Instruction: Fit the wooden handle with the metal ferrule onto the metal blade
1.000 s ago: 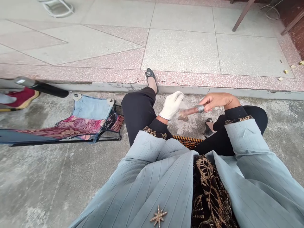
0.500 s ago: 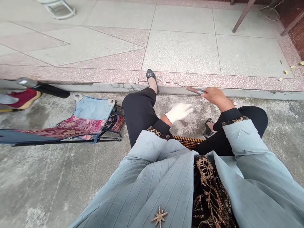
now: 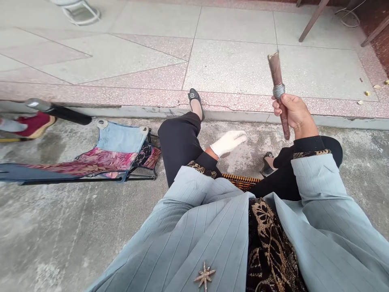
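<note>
My right hand [image 3: 293, 111] is bare and closed round a brown stick-like tool [image 3: 278, 91] with a grey wound band near its upper part; the tool stands almost upright in front of the tiled step. My left hand [image 3: 229, 142] wears a white glove and reaches down toward the concrete between my knees, fingers stretched and together, holding nothing I can see. I sit with black-trousered legs apart, one black flat shoe [image 3: 194, 98] against the step.
A folded cloth stool [image 3: 100, 156] with blue and red floral fabric lies on the concrete at the left. A black-handled object [image 3: 59, 112] and a red shoe [image 3: 33, 123] are beyond it. A woven orange-black seat edge [image 3: 241, 180] shows under me. Chair legs [image 3: 313, 18] stand top right.
My right hand has lifted the tool from level near the gloved hand to upright, higher and to the right. My left hand dropped from the tool to near the ground.
</note>
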Action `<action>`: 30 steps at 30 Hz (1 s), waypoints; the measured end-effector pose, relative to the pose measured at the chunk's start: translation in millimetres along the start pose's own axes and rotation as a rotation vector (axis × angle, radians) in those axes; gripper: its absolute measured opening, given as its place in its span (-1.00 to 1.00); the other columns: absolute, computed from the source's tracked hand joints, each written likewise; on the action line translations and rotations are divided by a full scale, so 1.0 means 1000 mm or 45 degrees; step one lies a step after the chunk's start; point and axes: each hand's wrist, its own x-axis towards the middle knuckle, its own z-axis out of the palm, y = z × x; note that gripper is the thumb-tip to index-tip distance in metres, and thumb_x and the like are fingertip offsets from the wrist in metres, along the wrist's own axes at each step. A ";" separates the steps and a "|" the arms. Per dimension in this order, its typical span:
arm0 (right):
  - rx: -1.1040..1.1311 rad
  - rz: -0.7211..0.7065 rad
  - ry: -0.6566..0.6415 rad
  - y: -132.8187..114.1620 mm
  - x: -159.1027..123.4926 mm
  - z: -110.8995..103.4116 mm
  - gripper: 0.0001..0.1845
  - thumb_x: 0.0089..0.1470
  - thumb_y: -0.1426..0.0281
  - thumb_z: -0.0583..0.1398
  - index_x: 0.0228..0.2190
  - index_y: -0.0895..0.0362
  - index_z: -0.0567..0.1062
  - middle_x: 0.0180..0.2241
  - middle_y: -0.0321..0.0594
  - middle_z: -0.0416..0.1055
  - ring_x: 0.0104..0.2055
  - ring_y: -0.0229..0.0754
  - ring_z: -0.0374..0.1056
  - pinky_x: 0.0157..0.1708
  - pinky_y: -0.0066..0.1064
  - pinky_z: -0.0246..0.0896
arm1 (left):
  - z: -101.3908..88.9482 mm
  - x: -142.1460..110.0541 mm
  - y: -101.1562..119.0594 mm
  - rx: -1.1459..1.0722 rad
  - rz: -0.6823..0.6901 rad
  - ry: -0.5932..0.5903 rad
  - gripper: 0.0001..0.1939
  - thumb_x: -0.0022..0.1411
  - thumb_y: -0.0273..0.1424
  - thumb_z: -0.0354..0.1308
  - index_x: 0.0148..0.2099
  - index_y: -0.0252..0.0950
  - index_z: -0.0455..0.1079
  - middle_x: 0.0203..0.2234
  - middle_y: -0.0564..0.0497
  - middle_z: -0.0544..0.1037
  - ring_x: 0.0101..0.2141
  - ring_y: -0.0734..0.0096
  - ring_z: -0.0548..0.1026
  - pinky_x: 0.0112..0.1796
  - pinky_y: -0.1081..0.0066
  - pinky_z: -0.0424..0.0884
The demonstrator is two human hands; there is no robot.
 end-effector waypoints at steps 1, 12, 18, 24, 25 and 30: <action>-0.031 0.051 0.059 0.002 0.002 -0.004 -0.53 0.02 -0.01 0.31 -0.39 0.17 0.48 -0.54 -0.28 0.32 -0.57 -0.36 0.15 -0.60 -0.51 0.09 | -0.001 -0.001 0.001 0.008 0.011 -0.034 -0.68 0.33 -0.28 -0.04 -0.28 -0.36 0.45 -0.42 0.02 0.50 -0.38 0.43 0.40 -0.26 0.45 0.27; -1.723 0.410 -0.304 0.043 0.007 0.018 -0.75 0.16 0.28 0.22 -0.34 0.22 0.60 -0.34 0.00 0.51 -0.33 -0.08 0.38 -0.34 -0.30 0.15 | -0.024 -0.017 0.013 0.074 0.112 -0.014 -0.71 0.30 -0.32 -0.03 -0.26 -0.34 0.48 -0.44 0.05 0.53 -0.39 0.45 0.44 -0.23 0.47 0.30; -0.777 0.442 -1.410 0.030 -0.026 0.041 -0.76 0.04 0.24 0.29 -0.33 0.15 0.62 -0.48 -0.28 0.46 -0.44 -0.25 0.29 -0.37 -0.39 0.15 | -0.023 -0.007 -0.006 0.107 -0.107 0.391 -0.68 0.33 -0.31 -0.11 -0.27 -0.34 0.44 -0.41 -0.01 0.53 -0.33 0.37 0.46 -0.22 0.41 0.33; -0.456 0.109 -0.220 0.026 -0.027 0.009 -0.67 0.10 0.16 0.21 -0.36 0.20 0.54 -0.45 -0.24 0.40 -0.48 -0.30 0.21 -0.39 -0.40 0.12 | 0.003 0.002 -0.007 0.238 -0.144 0.154 -0.78 0.31 -0.30 0.03 -0.21 -0.25 0.48 -0.30 -0.08 0.56 -0.17 0.23 0.51 -0.14 0.32 0.36; -0.573 0.150 -0.128 0.028 -0.025 0.009 -0.69 0.11 0.19 0.20 -0.37 0.20 0.53 -0.45 -0.22 0.40 -0.48 -0.29 0.22 -0.39 -0.39 0.12 | 0.007 -0.001 -0.005 0.259 -0.129 0.134 -0.79 0.31 -0.29 0.05 -0.21 -0.23 0.49 -0.31 -0.07 0.55 -0.16 0.23 0.51 -0.13 0.32 0.35; -1.560 0.311 -0.136 0.035 -0.018 0.035 -0.73 0.16 0.26 0.18 -0.28 0.17 0.59 -0.33 -0.04 0.50 -0.30 -0.07 0.36 -0.33 -0.31 0.12 | 0.010 -0.015 -0.003 0.368 -0.033 -0.009 -0.78 0.29 -0.24 0.08 -0.17 -0.20 0.50 -0.32 -0.04 0.55 -0.17 0.22 0.51 -0.15 0.33 0.35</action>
